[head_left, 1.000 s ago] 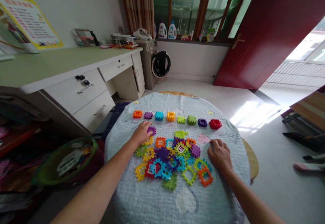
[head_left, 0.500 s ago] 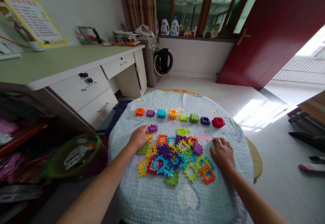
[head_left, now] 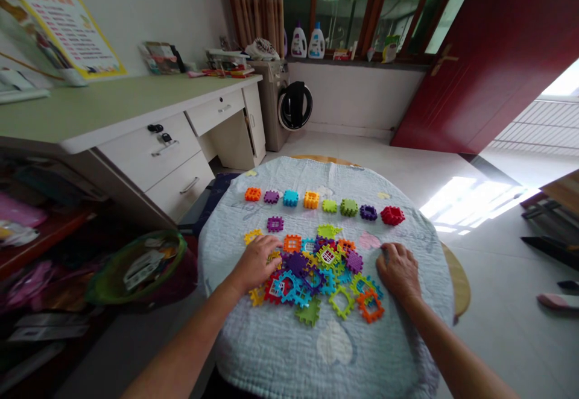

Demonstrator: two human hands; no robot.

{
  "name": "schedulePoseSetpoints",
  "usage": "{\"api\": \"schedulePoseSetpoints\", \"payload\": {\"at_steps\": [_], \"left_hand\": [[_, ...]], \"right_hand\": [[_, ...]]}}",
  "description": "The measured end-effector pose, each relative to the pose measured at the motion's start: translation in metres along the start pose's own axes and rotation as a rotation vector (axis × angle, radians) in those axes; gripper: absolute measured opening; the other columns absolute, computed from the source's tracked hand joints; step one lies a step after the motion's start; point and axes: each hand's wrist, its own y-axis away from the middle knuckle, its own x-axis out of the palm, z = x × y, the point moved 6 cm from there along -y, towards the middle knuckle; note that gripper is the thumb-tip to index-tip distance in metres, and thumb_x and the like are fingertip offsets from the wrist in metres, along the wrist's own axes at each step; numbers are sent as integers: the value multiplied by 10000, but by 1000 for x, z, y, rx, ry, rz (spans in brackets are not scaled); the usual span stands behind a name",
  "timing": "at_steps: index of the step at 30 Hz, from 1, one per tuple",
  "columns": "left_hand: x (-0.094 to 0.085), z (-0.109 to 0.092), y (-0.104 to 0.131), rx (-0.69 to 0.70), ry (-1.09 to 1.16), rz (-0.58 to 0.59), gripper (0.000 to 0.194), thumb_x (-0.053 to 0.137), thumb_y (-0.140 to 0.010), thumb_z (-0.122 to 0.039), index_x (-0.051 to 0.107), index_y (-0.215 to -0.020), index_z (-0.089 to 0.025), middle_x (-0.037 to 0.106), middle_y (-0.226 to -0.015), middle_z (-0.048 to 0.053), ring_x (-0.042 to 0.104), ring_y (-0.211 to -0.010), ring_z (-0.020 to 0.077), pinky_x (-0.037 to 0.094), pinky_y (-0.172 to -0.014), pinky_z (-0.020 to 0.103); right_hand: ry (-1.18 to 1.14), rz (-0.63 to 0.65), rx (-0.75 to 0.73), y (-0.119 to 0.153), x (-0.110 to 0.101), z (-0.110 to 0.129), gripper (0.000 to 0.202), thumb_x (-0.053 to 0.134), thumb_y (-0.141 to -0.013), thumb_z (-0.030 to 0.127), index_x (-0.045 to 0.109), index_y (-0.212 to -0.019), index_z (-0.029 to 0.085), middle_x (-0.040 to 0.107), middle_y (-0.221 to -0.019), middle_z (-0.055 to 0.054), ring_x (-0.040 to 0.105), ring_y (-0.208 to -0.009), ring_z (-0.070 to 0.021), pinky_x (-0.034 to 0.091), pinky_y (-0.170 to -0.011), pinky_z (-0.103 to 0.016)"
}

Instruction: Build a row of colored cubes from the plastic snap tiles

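A round table (head_left: 335,348) under a pale blue cloth bears a heap of colourful notched plastic pieces. My left hand (head_left: 259,260) lies over the heap's left side, fingers at a yellow piece (head_left: 275,259); whether it grips it is unclear. Beyond that hand are a purple window piece (head_left: 275,224) and another yellow piece (head_left: 252,236). My right hand (head_left: 398,271) rests on the cloth right of the heap, fingers bent, near an orange frame (head_left: 371,306). Farther back runs a row of stacks, from orange (head_left: 253,194) at left to red (head_left: 392,215) at right.
A green-topped desk (head_left: 117,97) stands at the left, with a green basket (head_left: 136,269) below it. Behind the table are a washing machine (head_left: 271,106) with its door open and a red door (head_left: 479,67). A wooden stool edge (head_left: 456,281) shows at the right.
My left hand has moved from beside the purple window piece toward me and right, onto the heap. The yellow piece near it now lies farther left. My right hand stays in place; the view has shifted slightly.
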Motion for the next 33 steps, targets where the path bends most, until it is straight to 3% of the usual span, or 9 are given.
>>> {"api": "schedulePoseSetpoints", "payload": {"at_steps": [2,4,7,12,18,25,29,33], "left_hand": [[8,-6,6,21,66,90,249,633,-791,-271,667,-1034,-233,656,-1115,54,562,-1083,225,420,-998,373],[11,-4,10,-4,58,109,237,639,-782,-264,666,-1015,-230,658,-1086,55,567,-1059,228,425,-984,383],[7,7,12,-64,-11,61,206,583,-791,-184,665,-976,-218,654,-1050,64,567,-1032,230,427,-969,395],[-4,11,11,-105,-76,-44,306,516,-776,-85,672,-1006,-214,628,-1199,74,523,-1153,248,373,-1046,424],[10,-7,3,-37,-1,189,275,634,-770,-208,670,-1041,-244,675,-1077,37,574,-1050,227,425,-971,371],[17,-9,-3,-20,-114,274,456,717,-657,-262,646,-1107,-251,630,-1073,61,566,-1023,254,435,-927,366],[13,-10,-5,-4,-159,259,374,729,-635,-326,651,-988,-230,615,-997,66,554,-991,265,437,-899,373],[-1,-2,-5,-33,-210,160,363,718,-628,-315,614,-965,-228,601,-1030,73,532,-1021,273,419,-926,387]], "right_hand": [[-3,9,1,0,1,0,241,511,-853,242,595,-1073,190,593,-1082,-87,502,-983,-243,342,-848,-356],[1,12,4,-1,2,-1,242,509,-855,243,596,-1075,189,592,-1084,-88,500,-980,-245,343,-848,-359],[3,12,4,-1,2,-1,249,509,-854,238,594,-1082,187,589,-1094,-91,497,-981,-244,347,-847,-360],[6,21,5,-1,0,0,242,504,-859,243,591,-1077,184,590,-1093,-93,496,-986,-247,344,-845,-359],[4,15,3,-1,1,0,237,501,-863,249,589,-1074,187,589,-1083,-87,496,-985,-243,334,-843,-355],[5,18,10,-1,2,-1,243,499,-862,254,591,-1078,191,590,-1089,-86,495,-983,-247,336,-833,-357],[7,13,9,-1,1,0,250,506,-853,244,597,-1077,185,591,-1091,-94,495,-984,-248,343,-837,-363],[17,17,11,-1,1,0,254,500,-860,245,596,-1087,183,589,-1088,-95,498,-985,-245,348,-840,-363]]}}
